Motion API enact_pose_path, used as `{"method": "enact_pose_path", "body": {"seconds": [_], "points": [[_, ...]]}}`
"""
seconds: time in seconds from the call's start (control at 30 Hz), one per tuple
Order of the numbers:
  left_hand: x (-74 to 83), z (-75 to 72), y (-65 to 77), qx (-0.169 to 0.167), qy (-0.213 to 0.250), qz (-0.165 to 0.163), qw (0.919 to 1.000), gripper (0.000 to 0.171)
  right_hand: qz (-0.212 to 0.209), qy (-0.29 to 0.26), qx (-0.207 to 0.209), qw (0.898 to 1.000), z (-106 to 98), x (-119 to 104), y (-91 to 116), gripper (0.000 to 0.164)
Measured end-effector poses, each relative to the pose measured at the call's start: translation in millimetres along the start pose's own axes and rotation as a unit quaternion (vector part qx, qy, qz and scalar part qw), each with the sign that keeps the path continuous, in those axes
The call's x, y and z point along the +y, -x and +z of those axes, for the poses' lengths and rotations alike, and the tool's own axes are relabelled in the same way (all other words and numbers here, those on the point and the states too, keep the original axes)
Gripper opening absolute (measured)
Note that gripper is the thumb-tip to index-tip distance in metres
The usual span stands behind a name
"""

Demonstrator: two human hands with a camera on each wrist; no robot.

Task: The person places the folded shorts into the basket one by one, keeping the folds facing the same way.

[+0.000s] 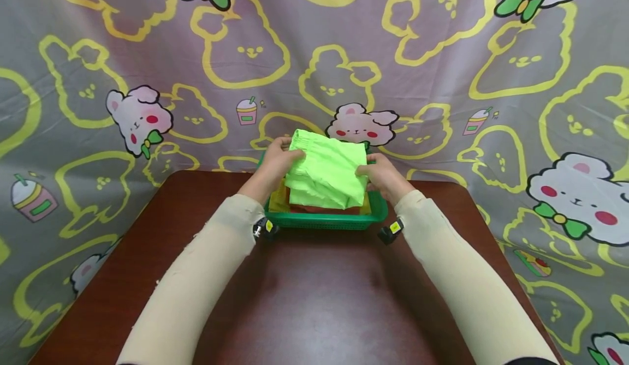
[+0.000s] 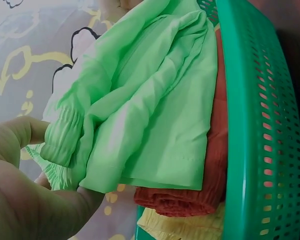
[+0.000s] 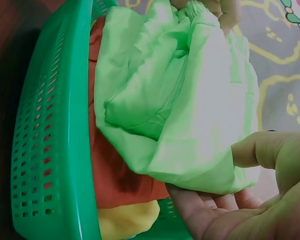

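Note:
A folded lime-green garment (image 1: 329,171) with a gathered elastic edge is held above the green basket (image 1: 324,221). My left hand (image 1: 276,166) pinches its left end, thumb on top and fingers underneath. At the opposite end my right hand (image 1: 384,177) grips it the same way, its fingers partly hidden below the fabric (image 3: 205,130). Directly beneath lies a folded red cloth (image 2: 217,150), with a yellow cloth (image 3: 132,220) under it in the basket. The lower edge of the green garment comes close to the red one; whether they touch I cannot tell.
The basket has perforated sides (image 2: 267,130) and stands near the far edge of a dark brown table (image 1: 324,299). Behind the table hangs a grey curtain (image 1: 422,81) printed with yellow outlines and white rabbits. A small device (image 1: 392,231) is strapped to each wrist.

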State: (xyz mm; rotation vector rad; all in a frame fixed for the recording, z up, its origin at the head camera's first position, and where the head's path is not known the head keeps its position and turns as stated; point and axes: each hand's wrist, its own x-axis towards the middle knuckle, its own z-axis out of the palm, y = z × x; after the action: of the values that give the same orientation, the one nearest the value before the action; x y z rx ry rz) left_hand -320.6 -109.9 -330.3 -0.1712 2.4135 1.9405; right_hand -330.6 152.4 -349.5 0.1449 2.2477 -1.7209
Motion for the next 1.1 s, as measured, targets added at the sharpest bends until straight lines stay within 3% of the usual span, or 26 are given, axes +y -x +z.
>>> {"method": "enact_pose_path", "body": {"seconds": [0.6,0.87,1.1], "points": [[-19.1,7.7,-5.1,0.000,-0.028,-0.022,0.9994,0.070,0.017,0.011,0.007,1.000,5,14,-12,0.065],[-25.1,8.9,-5.6,0.002,-0.056,-0.030,0.9980,0.070,0.018,0.044,0.007,0.999,8,21,-15,0.066],[-35.4,7.7,-8.0,-0.003,-0.088,-0.017,0.9960,0.067,0.028,0.055,0.004,0.998,10,22,-15,0.067]]}}
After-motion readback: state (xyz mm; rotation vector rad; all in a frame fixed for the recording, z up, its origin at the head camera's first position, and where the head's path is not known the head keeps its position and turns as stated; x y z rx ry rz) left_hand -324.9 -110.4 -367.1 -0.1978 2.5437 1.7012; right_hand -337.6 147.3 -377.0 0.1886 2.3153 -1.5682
